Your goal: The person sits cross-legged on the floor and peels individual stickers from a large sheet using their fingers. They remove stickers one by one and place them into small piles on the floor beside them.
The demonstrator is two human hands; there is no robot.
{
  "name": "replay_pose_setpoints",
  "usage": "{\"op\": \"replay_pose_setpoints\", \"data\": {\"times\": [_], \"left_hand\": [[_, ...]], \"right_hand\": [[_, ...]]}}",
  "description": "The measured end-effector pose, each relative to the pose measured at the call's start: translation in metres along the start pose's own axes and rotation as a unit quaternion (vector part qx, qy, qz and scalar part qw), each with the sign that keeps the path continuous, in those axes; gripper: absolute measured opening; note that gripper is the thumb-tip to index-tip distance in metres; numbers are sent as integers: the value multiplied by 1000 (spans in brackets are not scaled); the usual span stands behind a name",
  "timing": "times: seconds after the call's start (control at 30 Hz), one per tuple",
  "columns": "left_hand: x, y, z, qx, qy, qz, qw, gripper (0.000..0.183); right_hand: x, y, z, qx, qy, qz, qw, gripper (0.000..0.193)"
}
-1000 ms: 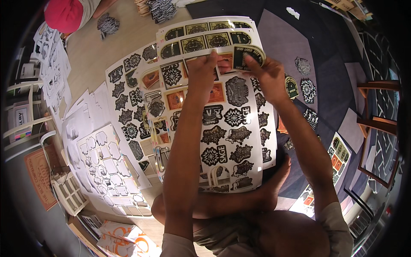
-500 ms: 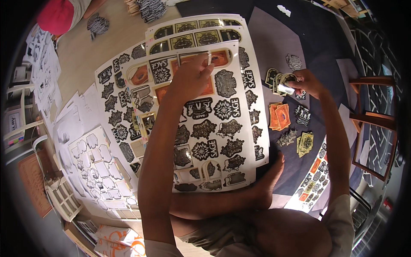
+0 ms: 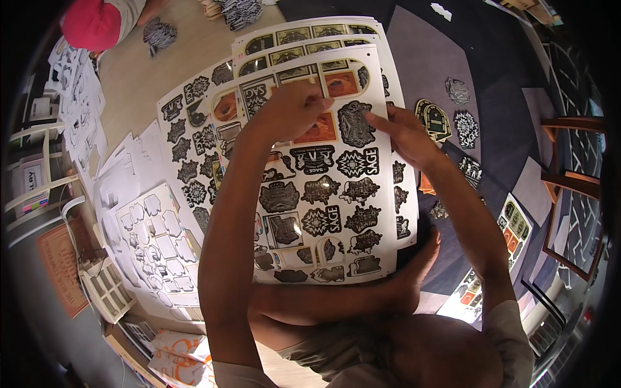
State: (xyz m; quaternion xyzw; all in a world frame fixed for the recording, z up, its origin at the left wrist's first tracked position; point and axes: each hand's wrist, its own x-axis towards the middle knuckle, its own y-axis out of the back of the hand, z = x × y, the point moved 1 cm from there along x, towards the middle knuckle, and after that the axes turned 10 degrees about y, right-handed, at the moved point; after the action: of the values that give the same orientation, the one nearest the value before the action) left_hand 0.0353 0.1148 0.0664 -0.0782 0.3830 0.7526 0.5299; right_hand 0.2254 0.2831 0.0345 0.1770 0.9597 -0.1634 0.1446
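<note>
A large white sheet of die-cut stickers (image 3: 359, 258) stands tilted in front of me, over my bent leg. My left hand (image 3: 291, 110) is closed in front of its upper part, beside the orange rectangular stickers (image 3: 317, 131); whatever its fingertips pinch is hidden. At the sheet's right edge, my right hand (image 3: 409, 137) has its thumb over the front, near a dark ornate sticker (image 3: 357, 124), with fingers at the edge. Openings near the top show the sheet behind. Just right of that hand, a small pile of dark arch-shaped stickers (image 3: 432, 119) lies on the dark mat.
More printed sheets (image 3: 304, 29) stand behind the front one. Black-and-white stickers (image 3: 466, 128) lie in piles at right, near a strip of stickers (image 3: 515, 223) and wooden frames (image 3: 569, 187). Cut-out waste sheets (image 3: 155, 239) spread at left. Another person's red-clad part (image 3: 90, 29) shows far left.
My right hand has put the arch-shaped stickers down on the mat and come left to the sheet's edge. My left hand stays by the orange stickers. The view has shifted slightly.
</note>
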Motion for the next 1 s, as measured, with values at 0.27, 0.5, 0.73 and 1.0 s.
{"op": "replay_pose_setpoints", "data": {"times": [0.27,0.5,0.73,1.0], "left_hand": [[-5,-8,-7,-208,-3,-23,978,29],[-7,-6,-4,-252,37,-56,965,31],[-7,-5,-4,-222,31,-44,974,34],[-7,15,-7,-47,7,-141,989,28]], "right_hand": [[3,-11,2,156,11,-94,983,52],[4,-11,8,148,34,-77,985,50],[9,-13,14,60,67,-2,996,40],[5,-20,16,-58,75,29,995,32]]}}
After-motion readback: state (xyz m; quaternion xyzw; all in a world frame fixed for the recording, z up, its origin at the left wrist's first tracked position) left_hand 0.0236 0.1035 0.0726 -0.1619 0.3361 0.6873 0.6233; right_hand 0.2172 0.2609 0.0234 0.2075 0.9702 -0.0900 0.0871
